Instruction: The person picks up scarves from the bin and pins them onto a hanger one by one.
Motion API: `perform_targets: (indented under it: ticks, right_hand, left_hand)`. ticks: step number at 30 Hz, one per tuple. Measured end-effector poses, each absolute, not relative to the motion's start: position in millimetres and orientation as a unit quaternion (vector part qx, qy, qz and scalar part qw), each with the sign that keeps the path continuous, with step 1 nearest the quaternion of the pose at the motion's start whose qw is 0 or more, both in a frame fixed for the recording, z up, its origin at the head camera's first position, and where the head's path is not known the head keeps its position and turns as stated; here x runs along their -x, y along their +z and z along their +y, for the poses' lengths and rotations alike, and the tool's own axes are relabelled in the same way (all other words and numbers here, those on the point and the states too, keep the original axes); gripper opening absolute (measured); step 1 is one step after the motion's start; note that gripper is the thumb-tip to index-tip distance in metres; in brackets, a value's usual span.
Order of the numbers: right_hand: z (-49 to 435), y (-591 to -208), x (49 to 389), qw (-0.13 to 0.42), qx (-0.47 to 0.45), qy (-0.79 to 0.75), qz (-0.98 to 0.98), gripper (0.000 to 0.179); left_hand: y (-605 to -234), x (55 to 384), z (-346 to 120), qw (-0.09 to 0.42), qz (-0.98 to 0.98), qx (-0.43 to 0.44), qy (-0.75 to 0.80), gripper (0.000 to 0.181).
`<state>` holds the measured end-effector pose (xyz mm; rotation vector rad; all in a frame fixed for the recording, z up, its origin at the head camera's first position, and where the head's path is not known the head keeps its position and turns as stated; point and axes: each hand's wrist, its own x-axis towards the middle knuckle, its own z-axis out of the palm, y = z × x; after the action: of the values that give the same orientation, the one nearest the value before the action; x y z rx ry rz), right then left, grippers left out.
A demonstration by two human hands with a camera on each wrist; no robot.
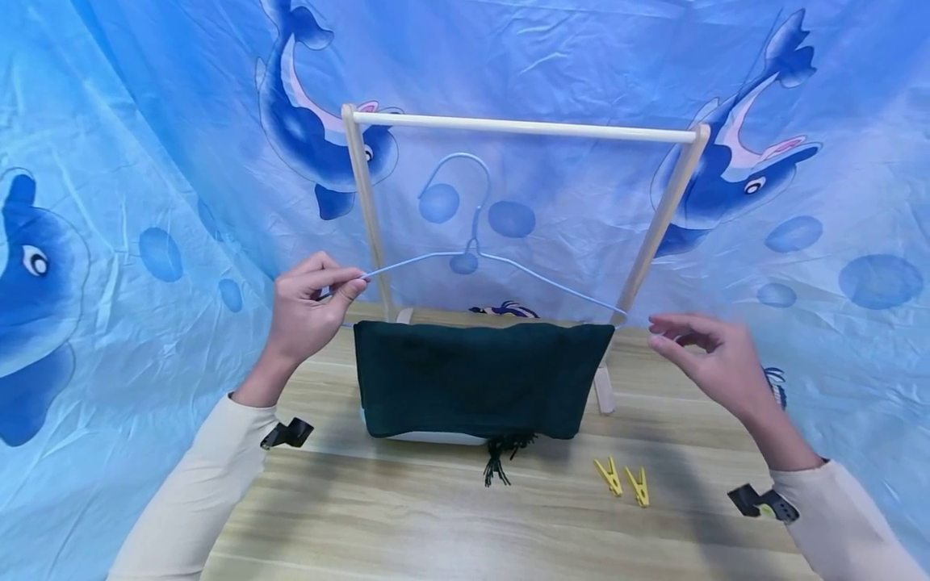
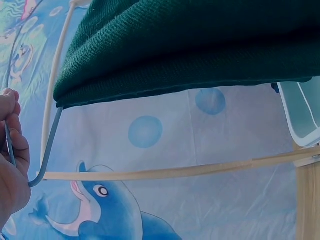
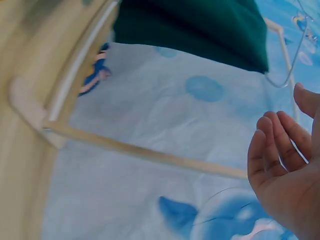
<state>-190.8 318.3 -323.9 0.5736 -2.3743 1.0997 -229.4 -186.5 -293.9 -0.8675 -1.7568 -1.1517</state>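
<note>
My left hand point(image 1: 316, 303) pinches the light blue wire clothes hanger point(image 1: 459, 154) by its left shoulder, between thumb and fingers. The hanger's hook points up. A dark green knitted scarf point(image 1: 483, 379) hangs folded over its lower bar, with dark fringe point(image 1: 497, 460) dangling below. In the left wrist view, the hanger's bent corner point(image 2: 37, 180) shows between hand and scarf. My right hand point(image 1: 708, 355) is off the hanger's right end, its fingers loosely bent and holding nothing. In the right wrist view, its fingertips point(image 3: 270, 122) are apart from the scarf's corner.
Behind the hanger stands a wooden rack with a white top rail point(image 1: 523, 127). Two yellow clothespins point(image 1: 608, 476) lie on the wooden table point(image 1: 407, 516). A pale bin point(image 2: 295, 115) sits partly hidden under the scarf. A blue dolphin-print curtain point(image 1: 581, 48) surrounds the table.
</note>
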Motion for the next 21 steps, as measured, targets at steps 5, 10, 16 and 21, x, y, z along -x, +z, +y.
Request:
perform_targets:
  ticks: [5, 10, 16, 21]
  right_hand:
    - [332.1, -355.0, 182.0, 0.222, -0.175, 0.39, -0.876, 0.025]
    - [340.8, -387.7, 175.7, 0.209, -0.147, 0.371, -0.893, 0.026]
    - [344.6, -419.3, 166.2, 0.166, -0.092, 0.346, -0.919, 0.03]
    - [347.0, -440.5, 159.9, 0.133, -0.069, 0.345, -0.926, 0.032]
  left_hand:
    - [-295.1, 229.3, -187.5, 0.419, -0.707, 0.339, -0.458, 0.005]
    - [-294.8, 229.1, -187.1, 0.419, -0.709, 0.336, -0.457, 0.01]
    - [-294.4, 228.8, -186.4, 0.42, -0.71, 0.331, -0.458, 0.006]
    - [-294.3, 228.7, -185.3, 0.421, -0.709, 0.331, -0.458, 0.008]
